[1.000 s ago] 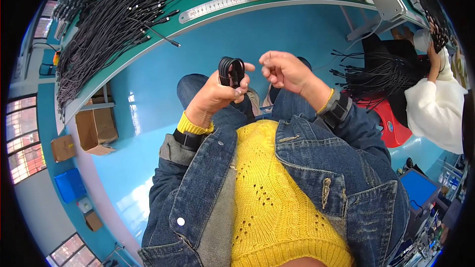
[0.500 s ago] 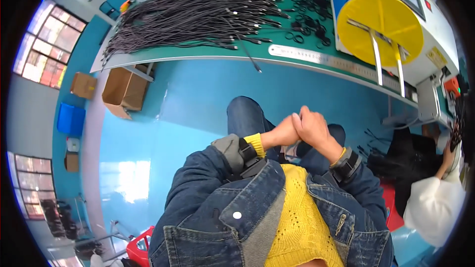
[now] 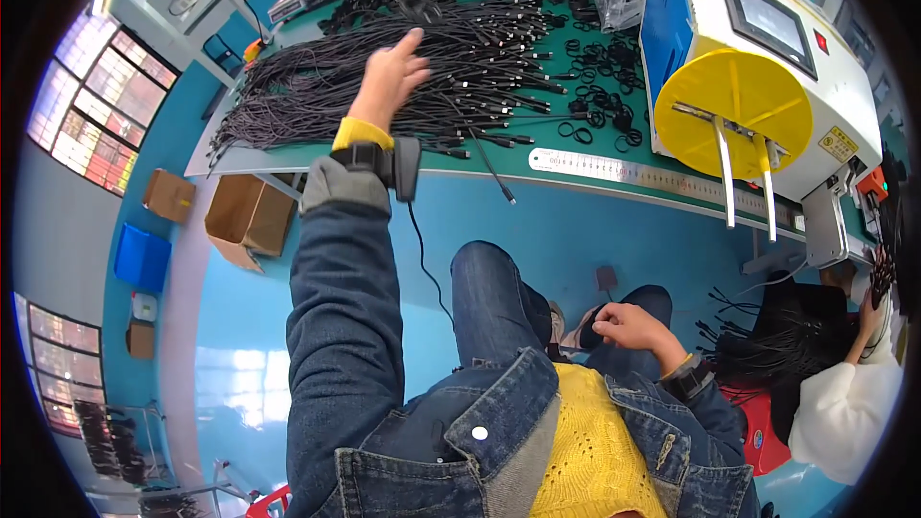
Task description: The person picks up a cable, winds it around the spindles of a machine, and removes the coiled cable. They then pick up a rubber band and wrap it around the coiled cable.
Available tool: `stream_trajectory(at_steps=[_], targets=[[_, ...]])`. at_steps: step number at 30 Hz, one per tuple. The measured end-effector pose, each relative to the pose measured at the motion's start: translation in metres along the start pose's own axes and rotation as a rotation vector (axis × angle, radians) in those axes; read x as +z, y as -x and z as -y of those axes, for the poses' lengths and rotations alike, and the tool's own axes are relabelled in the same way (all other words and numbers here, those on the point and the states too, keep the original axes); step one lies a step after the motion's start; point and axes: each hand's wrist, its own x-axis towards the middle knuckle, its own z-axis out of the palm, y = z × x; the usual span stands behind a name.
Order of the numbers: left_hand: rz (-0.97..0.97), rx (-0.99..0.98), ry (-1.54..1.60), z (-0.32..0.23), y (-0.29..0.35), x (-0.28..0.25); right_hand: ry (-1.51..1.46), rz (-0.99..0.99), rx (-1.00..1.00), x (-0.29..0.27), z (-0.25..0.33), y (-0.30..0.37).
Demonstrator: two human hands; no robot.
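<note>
My left hand reaches out over the cables, one finger pointing away and the others partly bent and apart, with nothing seen in it. Beneath and around it a wide heap of black cables lies on the green table; whether the hand touches them I cannot tell. My right hand rests by my right knee, its fingers curled together and nothing showing in them. One cable hangs over the table's front edge, its plug end pointing down.
At the right stands a white machine with a yellow disc and two projecting rods. A steel ruler lies along the front edge, black cable rings behind it. A co-worker's white sleeve is at right; a cardboard box stands at lower left.
My hands were together above my lap. They have parted: the left has moved forward and left over the cables, the right has dropped toward my knee. The view has tilted up slightly.
</note>
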Motion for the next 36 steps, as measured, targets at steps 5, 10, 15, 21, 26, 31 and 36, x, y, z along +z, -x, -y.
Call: stream_trajectory(at_steps=[5, 10, 15, 21, 26, 31, 36], targets=[[-0.177, 0.392, -1.211, 0.071, -0.017, -0.045, -0.074, -0.032, 0.003, 0.005, -0.002, 0.002], [-0.259, 0.384, -1.372, 0.065, 0.02, -0.027, 0.02, -0.086, -0.007, 0.005, -0.008, 0.005], [-0.631, 0.97, -1.23, 0.02, 0.016, -0.06, 0.044, -0.108, -0.049, 0.003, -0.003, 0.008], [-0.542, 1.126, -0.729, -0.022, 0.116, -0.049, -0.145, -0.245, -0.025, -0.006, -0.001, 0.011], [-0.134, 1.248, -0.738, 0.018, 0.24, 0.005, -0.252, -0.571, -0.451, -0.017, 0.048, 0.028], [0.187, 1.124, -0.556, 0.048, 0.332, 0.06, 0.708, -0.951, -0.798, -0.021, 0.103, 0.042], [0.714, 0.324, -0.607, 0.113, 0.333, 0.067, -0.651, -0.123, -0.491, -0.005, 0.058, 0.064]])
